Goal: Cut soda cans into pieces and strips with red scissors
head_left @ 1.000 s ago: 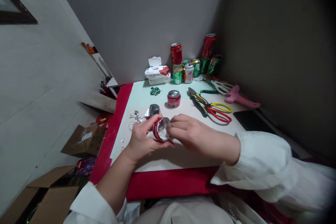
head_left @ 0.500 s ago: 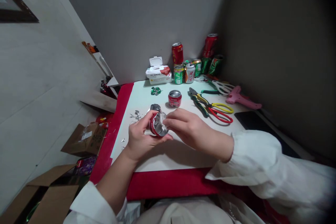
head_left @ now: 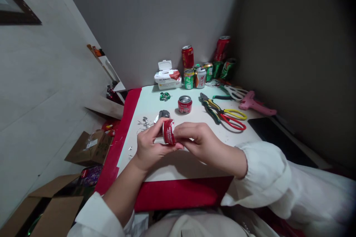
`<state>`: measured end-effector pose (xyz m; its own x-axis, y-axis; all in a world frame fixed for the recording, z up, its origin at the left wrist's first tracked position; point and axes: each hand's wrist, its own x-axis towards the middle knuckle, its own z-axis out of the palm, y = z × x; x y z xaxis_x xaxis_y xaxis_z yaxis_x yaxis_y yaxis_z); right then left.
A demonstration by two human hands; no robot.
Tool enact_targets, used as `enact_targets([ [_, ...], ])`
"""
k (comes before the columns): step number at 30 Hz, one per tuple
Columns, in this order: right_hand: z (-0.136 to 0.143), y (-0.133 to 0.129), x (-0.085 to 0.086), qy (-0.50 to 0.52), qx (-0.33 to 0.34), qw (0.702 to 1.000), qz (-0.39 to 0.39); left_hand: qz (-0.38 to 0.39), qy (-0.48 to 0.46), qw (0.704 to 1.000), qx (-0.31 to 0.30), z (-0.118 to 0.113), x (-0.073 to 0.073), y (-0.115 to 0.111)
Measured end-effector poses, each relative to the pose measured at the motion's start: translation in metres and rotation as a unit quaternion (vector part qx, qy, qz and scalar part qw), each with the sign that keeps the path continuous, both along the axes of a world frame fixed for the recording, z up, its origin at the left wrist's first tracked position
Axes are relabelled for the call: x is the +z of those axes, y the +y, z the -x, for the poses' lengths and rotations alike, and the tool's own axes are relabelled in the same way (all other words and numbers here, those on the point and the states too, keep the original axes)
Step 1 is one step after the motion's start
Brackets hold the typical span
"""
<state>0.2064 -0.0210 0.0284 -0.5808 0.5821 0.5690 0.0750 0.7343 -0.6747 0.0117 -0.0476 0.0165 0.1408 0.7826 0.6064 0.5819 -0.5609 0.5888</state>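
My left hand [head_left: 148, 144] is wrapped round a cut-down red drink can [head_left: 168, 132], held on its side above the white board with the printed side facing me. My right hand [head_left: 198, 137] is closed at the can's right-hand open end, its fingertips partly hidden by the rim. A bit of white wipe [head_left: 173, 127] shows at those fingers; most of it is out of sight. Just behind my left hand lies a dark, silvery crumpled object [head_left: 164, 113]. Another short red can [head_left: 185, 105] stands upright beyond my hands.
Pliers [head_left: 210, 105], red-and-yellow-handled scissors [head_left: 233, 120] and a pink glue gun [head_left: 257, 104] lie right. Metal scraps [head_left: 144, 122] and green pieces [head_left: 165, 96] lie left. A wipes pack [head_left: 168, 79] and several cans [head_left: 200, 78] stand at the back.
The red can has turned, so its printed side shows instead of its open inside. My right fingers have moved into or against its open end, hiding most of the wipe.
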Motion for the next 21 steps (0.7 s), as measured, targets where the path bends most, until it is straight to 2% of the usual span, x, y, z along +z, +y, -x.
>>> enact_targets([
  [4,0.001,-0.004,0.002,0.053,0.011,0.993,0.108,-0.004,-0.005,1.0,-0.027,0.001,0.002,0.0],
  [11,0.002,-0.012,0.009,0.113,0.016,0.956,0.27,0.031,-0.012,0.999,-0.029,0.004,-0.004,0.002],
  [17,0.006,-0.015,0.012,0.176,-0.007,0.891,0.418,0.031,-0.018,0.999,-0.027,0.003,-0.005,0.002],
  [21,0.009,-0.015,0.011,0.227,-0.007,0.855,0.467,0.034,-0.02,0.999,-0.017,0.002,-0.005,0.001],
])
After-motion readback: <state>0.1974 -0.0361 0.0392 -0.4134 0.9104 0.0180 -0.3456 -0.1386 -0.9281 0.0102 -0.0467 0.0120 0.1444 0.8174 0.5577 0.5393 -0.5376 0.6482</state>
